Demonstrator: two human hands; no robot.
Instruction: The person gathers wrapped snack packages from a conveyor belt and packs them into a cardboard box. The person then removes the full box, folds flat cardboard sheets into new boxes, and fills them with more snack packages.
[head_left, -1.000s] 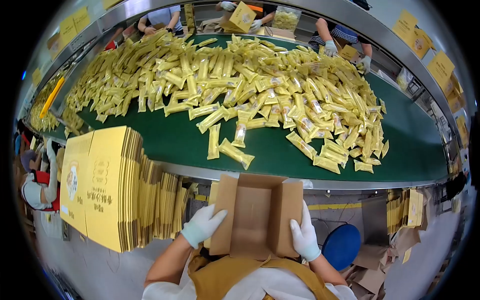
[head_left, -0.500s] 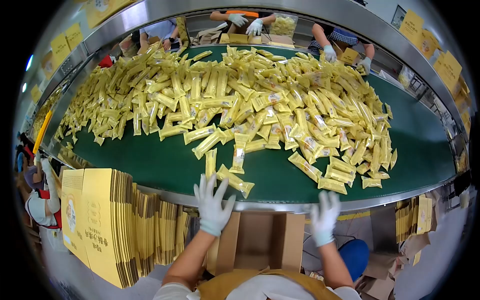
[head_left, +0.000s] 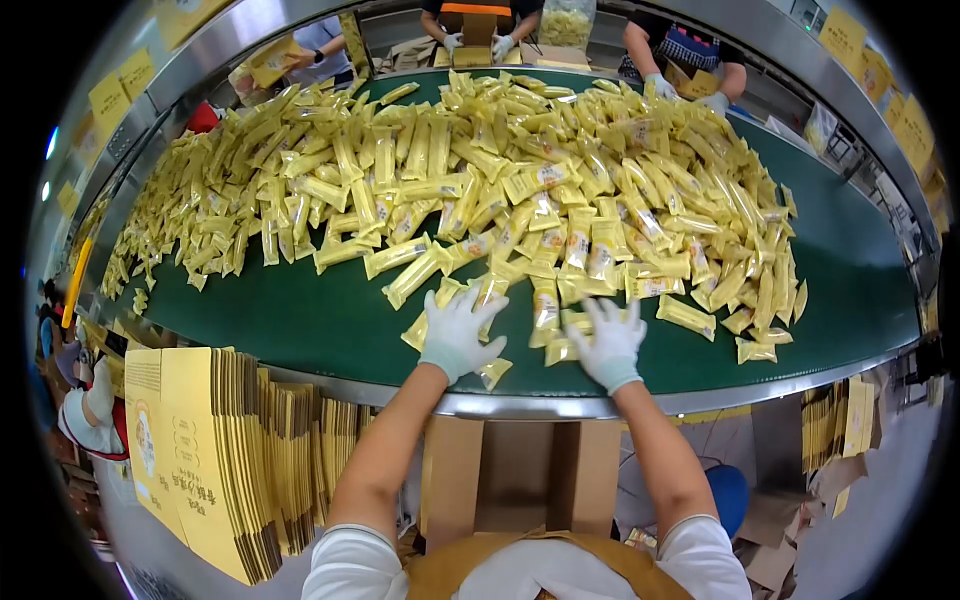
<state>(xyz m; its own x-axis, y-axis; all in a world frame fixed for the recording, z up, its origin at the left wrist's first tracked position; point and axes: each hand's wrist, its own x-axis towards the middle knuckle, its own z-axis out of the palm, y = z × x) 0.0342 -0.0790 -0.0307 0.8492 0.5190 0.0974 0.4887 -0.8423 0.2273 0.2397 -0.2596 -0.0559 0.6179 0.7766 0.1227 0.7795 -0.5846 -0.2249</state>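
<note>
My left hand (head_left: 458, 332), in a white glove, lies with fingers spread over a few yellow wrapped snack packets near the belt's front edge. One snack packet (head_left: 494, 374) sticks out beneath its thumb side. To the right, my gloved right hand (head_left: 610, 348) also has its fingers apart, resting on other packets; a packet (head_left: 562, 351) shows at its left side. Beyond both hands a large heap of the same snack packets (head_left: 480, 190) covers the green belt (head_left: 330, 340). The packets directly under my palms are partly hidden.
An open cardboard box (head_left: 452, 480) stands below the metal edge (head_left: 540, 405), before my body. Stacked flat yellow cartons (head_left: 190, 440) are at left, more cartons (head_left: 850, 425) at right. Co-workers' gloved hands (head_left: 503, 46) are across the belt. A blue stool (head_left: 727, 498) stands at lower right.
Both hands have moved forward from the belt's front edge onto the packets, the right one also leftward. Several packets near the right hand have shifted.
</note>
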